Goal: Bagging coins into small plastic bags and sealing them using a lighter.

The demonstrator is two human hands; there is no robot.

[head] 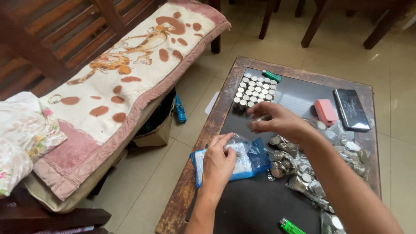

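Coins [258, 118] in a short stack sit pinched between the fingertips of the right hand [277, 122], which hovers over the dark top of the bench [255, 203] near its middle. That hand is mostly closed, thumb and fingers curled in around the stack. Just beyond it, toward 12 o'clock, stands a neat block of coin stacks [255, 90], set upright in rows. A green lighter [271, 76] lies at the far edge of that block, toward 1 o'clock from it.

At about 7 o'clock from the right hand, the left hand [219, 162] rests on a blue and clear plastic bag [247, 158] lying at the left side of the bench. Its fingers are bent and pressed down on the crumpled plastic, gripping it loosely.

At 4 o'clock from the right hand, a heap of loose coins [281, 162] lies partly in clear plastic bags [346, 151] that spread along the right side of the bench. A pink case [325, 111] lies at 3 o'clock from the right hand, with a dark phone [351, 109] just beside it, farther right. A second green lighter [290, 226] lies at the near edge, toward 6 o'clock.

At 9 o'clock from the bench, across a strip of tiled floor [147, 190], stands a wooden settee with a patterned blanket [125, 82] over it.
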